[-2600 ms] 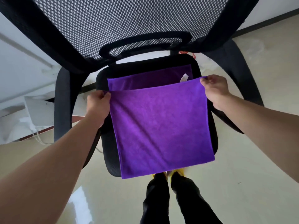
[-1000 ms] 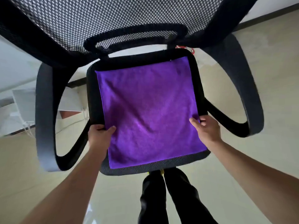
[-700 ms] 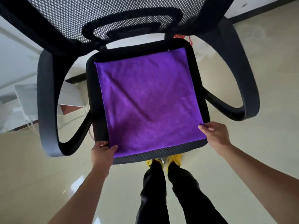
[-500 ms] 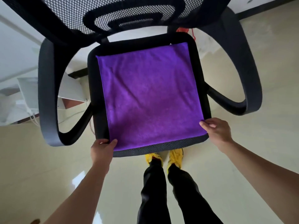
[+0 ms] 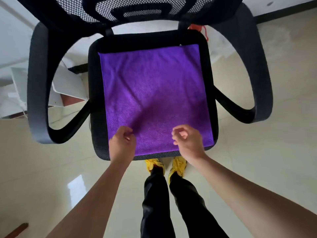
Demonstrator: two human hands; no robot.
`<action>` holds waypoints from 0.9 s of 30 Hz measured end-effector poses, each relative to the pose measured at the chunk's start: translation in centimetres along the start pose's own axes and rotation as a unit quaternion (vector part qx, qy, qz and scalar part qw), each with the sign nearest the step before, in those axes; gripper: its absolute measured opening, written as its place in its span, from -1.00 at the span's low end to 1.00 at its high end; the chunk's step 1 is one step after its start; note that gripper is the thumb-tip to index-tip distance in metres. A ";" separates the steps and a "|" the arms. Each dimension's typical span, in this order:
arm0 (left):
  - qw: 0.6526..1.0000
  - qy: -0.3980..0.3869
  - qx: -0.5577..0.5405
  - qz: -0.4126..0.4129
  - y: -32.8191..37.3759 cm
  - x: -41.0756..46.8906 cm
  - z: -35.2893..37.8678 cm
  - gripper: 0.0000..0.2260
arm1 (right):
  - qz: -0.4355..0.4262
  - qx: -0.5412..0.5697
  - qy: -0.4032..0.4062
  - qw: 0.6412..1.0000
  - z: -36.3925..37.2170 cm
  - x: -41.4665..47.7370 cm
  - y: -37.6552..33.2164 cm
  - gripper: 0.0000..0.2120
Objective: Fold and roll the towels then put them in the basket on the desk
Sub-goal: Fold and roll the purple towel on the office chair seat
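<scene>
Chair seat (image 5: 96,103) under flat purple towel (image 5: 154,93), hands above.

No legible text, label, brand, number or sign is present. The purple towel (image 5: 154,93), the black mesh chair (image 5: 211,83) and the yellow shoes (image 5: 178,164) carry no readable marking.

Purple towel laid flat on a chair seat

The towel (image 5: 154,95) is spread over the black mesh seat (image 5: 93,93). The left hand (image 5: 122,145) and right hand (image 5: 187,141) are held over its near edge, fingers curled. Yellow shoes (image 5: 177,164) are seen on the glossy floor (image 5: 51,169).
</scene>
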State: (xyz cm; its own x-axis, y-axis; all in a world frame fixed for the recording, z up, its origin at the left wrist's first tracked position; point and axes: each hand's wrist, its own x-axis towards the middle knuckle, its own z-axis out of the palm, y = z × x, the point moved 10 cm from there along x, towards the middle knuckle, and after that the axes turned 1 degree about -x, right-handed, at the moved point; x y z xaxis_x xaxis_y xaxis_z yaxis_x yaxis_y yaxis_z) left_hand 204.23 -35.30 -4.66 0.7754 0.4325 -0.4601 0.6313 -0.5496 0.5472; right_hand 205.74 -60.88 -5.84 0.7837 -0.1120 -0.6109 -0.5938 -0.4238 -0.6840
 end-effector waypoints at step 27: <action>0.976 -0.174 0.126 0.019 3.7 9.1 6.0 -0.51 | 0.090 0.272 0.166 0.944 -9.4 20.3 -8.6 -0.85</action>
State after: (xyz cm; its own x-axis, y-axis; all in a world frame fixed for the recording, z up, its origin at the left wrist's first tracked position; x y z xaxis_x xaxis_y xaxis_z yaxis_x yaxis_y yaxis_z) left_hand 213.52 -37.73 -10.99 0.7176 0.1632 -0.6770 0.5441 -0.7383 0.3987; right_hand 228.45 -68.01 -8.61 0.6218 -0.4521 -0.6395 -0.6572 0.1429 -0.7401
